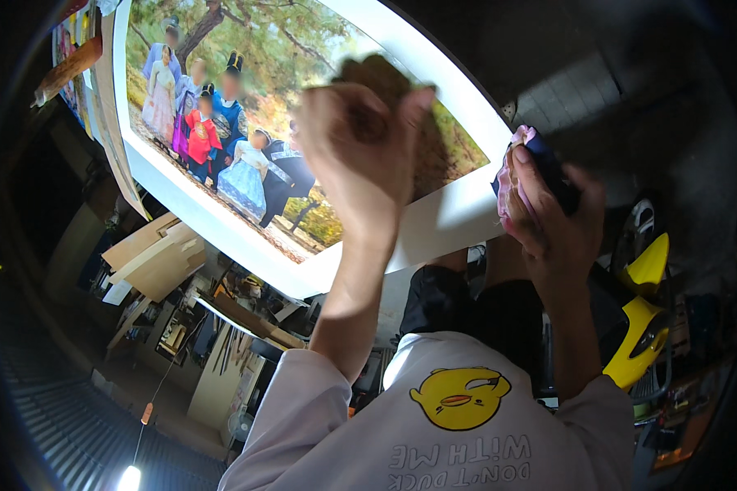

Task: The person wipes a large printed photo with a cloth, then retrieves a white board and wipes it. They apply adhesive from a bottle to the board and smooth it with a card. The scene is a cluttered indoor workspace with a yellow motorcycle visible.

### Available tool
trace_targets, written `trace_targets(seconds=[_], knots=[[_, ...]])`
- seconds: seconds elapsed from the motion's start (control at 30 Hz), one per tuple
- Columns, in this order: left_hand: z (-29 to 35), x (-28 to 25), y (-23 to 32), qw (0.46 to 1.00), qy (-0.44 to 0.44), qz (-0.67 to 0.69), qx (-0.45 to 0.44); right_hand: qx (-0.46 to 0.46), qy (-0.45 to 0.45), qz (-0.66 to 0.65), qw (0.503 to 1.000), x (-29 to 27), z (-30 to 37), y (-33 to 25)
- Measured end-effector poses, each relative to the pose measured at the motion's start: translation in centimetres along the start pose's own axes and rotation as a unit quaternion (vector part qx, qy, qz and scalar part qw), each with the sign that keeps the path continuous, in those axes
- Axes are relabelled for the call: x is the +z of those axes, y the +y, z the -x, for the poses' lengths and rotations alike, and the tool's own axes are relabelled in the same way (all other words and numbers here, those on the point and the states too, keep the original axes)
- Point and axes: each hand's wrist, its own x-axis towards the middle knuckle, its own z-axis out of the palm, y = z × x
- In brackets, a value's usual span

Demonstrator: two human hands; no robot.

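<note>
left hand (356, 159): blurry over photo (282, 90), upper middle, can't tell if gripping | right hand (563, 214): clutching cloth (509, 188), right side, prob bunched for grip

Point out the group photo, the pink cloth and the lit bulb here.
Group photo (272, 92), head view: printed foliage near its middle.
Pink cloth (509, 186), head view: its ruffled left side.
Lit bulb (128, 478), head view: its glowing body.
</note>
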Motion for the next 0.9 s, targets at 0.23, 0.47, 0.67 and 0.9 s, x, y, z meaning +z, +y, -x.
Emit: trace_targets(seconds=[0.23, 0.47, 0.67, 0.9], knots=[[-0.8, -0.1, -0.4, 0.997, 0.02, 0.049, -0.047, -0.009, 0.033, -0.016, 0.999, 0.4, 0.0, 0.1], [-0.7, 0.2, -0.6, 0.999, 0.018, -0.023, 0.045, 0.018, 0.002, -0.016, 1.0, -0.2, -0.1, -0.3], [-0.8, 0.3, -0.3, 0.998, 0.014, -0.007, 0.053, -0.001, 0.025, -0.011, 1.0, 0.3, -0.1, -0.1], [-0.7, 0.0, 0.3, 0.997, 0.024, 0.05, -0.051, -0.024, 0.015, 0.009, 1.0, 0.3, 0.2, 0.2]])
